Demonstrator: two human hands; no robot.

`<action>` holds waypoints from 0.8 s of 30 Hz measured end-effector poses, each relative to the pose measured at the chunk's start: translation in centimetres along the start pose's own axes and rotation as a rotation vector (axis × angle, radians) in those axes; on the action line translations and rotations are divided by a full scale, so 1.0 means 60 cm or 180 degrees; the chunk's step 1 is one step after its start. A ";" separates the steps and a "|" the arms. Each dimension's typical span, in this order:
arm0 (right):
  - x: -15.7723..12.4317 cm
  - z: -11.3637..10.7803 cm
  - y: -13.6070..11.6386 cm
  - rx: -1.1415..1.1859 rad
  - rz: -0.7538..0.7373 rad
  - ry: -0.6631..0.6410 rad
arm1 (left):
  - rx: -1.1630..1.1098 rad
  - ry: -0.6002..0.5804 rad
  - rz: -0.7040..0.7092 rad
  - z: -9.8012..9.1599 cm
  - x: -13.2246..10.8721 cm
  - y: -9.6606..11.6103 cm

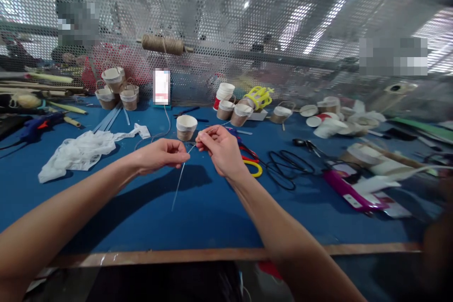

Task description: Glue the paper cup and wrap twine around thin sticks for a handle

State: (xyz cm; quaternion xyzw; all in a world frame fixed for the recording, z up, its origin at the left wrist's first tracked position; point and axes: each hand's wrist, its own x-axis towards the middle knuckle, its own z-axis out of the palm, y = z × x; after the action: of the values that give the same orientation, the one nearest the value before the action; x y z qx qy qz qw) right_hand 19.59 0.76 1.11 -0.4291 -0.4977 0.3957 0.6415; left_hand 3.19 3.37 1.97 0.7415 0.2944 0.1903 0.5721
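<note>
While both grips pinch thin wire [179, 183] over table [141, 226], left hand [164, 155] sits closer to wire's near end, right hand [221, 148] farther along; long axis runs near-left to far-right, bent at left hand.

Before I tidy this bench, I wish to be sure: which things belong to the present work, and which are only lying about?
Likely in the work:
thin strand, at the fingertips of the left hand and right hand
perhaps the white-rimmed cup just beyond them

Seemingly only lying about:
white fabric
black cable
purple tool
yellow handle loop
</note>
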 end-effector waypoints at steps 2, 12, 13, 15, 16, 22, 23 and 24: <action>-0.001 0.001 0.004 -0.0223 -0.0038 0.0072 | 0.1474 0.0713 0.0187 0.010 -0.005 0.014; 0.003 -0.003 -0.003 0.0153 0.0069 0.0058 | -0.1244 -0.0441 -0.0171 -0.020 -0.006 0.004; 0.003 -0.003 -0.004 0.0169 0.0073 0.0050 | -0.1531 -0.0540 -0.0246 -0.020 -0.004 -0.003; 0.003 -0.004 -0.004 0.0169 0.0074 0.0020 | -0.1769 -0.0645 -0.0284 -0.014 0.000 -0.014; 0.002 -0.004 -0.004 0.0146 0.0065 0.0011 | -0.1711 -0.0619 -0.0268 -0.010 0.001 -0.016; -0.002 -0.001 0.001 -0.0513 -0.0155 0.0113 | 0.1676 0.0965 0.0090 0.016 -0.005 0.011; -0.002 -0.001 0.002 -0.0583 -0.0171 0.0140 | 0.2189 0.1232 0.0173 0.016 -0.007 0.017; -0.001 -0.001 0.003 -0.0591 -0.0168 0.0161 | 0.2450 0.1338 0.0214 0.015 -0.009 0.021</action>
State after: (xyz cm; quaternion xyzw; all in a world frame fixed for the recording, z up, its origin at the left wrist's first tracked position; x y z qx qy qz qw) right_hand 19.62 0.73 0.93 -0.4833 -0.5270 0.3198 0.6216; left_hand 3.61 2.13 2.97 0.8549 0.4295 0.2320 0.1753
